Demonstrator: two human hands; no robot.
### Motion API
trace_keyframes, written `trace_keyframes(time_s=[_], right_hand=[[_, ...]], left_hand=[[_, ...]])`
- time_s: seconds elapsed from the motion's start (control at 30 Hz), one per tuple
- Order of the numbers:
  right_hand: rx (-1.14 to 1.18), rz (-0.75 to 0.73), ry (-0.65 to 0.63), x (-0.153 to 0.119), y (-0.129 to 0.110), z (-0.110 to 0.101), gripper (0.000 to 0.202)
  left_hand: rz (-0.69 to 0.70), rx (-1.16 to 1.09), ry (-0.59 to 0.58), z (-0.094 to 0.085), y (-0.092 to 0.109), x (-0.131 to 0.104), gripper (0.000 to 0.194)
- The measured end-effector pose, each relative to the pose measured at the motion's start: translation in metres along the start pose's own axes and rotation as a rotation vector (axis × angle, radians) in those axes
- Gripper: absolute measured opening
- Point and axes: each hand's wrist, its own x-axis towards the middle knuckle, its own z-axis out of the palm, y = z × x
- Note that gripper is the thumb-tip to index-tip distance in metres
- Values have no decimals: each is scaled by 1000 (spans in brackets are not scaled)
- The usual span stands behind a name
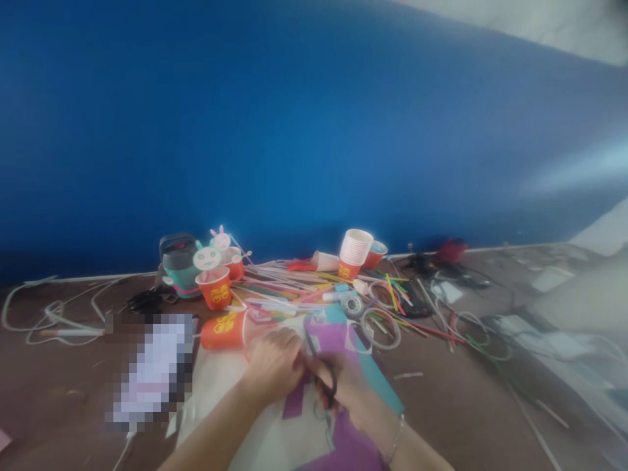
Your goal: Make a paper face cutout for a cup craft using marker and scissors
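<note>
My right hand (331,379) is closed round the black handles of a pair of scissors (332,386), whose blades point up and left. Close beside it, my left hand (277,363) has its fingers bent together near the blades; what they hold is too blurred to make out. Purple paper (350,445) and teal paper (380,379) lie under and beside my hands, on a pale sheet (210,386). An orange cup (224,330) lies on its side just beyond my left hand.
Behind my hands are scattered coloured strips (279,275), a tape roll (352,304), a stack of cups (356,252) and an upright orange cup (214,289) with a rabbit face. A pixelated phone-like object (154,373) lies left; cables (73,314) and a blue wall (294,131) lie beyond.
</note>
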Motion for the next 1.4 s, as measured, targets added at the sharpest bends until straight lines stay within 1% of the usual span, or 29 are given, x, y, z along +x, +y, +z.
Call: trace_keyframes(time_s=[0.2, 0.3, 0.37, 0.43, 0.47, 0.57, 0.6, 0.67, 0.77, 0.87, 0.93, 1.03, 1.2, 1.3, 1.33, 1.4], right_hand=[[40, 3, -12, 4, -6, -5, 36], [42, 3, 5, 8, -6, -9, 33], [21, -38, -44, 8, -6, -17, 34], [-80, -89, -117, 7, -8, -27, 34], [-180, -122, -89, 7, -10, -32, 30], [-599, -323, 302, 11, -18, -39, 6], [-708, -351, 393, 13, -21, -38, 7], [-840, -373, 449, 20, -23, -33, 21], [-925, -397, 423, 29, -24, -24, 31], [-936, -355, 356, 34, -24, -20, 32], [-933, -387, 351, 36, -24, -21, 32], [-947, -479, 338, 37, -26, -23, 33], [-972, -464, 272, 40, -30, -28, 28], [-857, -465, 269, 45, -30, -31, 22], [-765, -463, 257, 47, -29, -32, 20], [-497, -445, 178, 52, -27, -34, 15]], left_hand=[[10, -2, 30, 0, 2, 0, 9], [-25, -2, 47, -1, 3, 0, 10], [-54, -6, 48, -2, 2, 1, 11], [-80, -25, 29, -1, 1, 1, 11], [-93, -41, 15, 0, 0, 1, 11], [-105, -84, -30, 4, -1, 2, 17], [-100, -89, -43, 6, -2, 2, 19], [-92, -90, -65, 8, -3, 2, 18], [-101, -100, -76, 10, -4, 2, 12], [-105, -116, -63, 10, -4, 2, 11], [-107, -130, -48, 10, -4, 2, 11], [-110, -143, -35, 12, -5, 2, 12], [-113, -150, -13, 13, -6, 1, 13], [-119, -194, 12, 13, -6, 2, 14], [-126, -224, 37, 13, -6, 2, 15], [-184, -323, 117, 15, -6, 4, 22]])
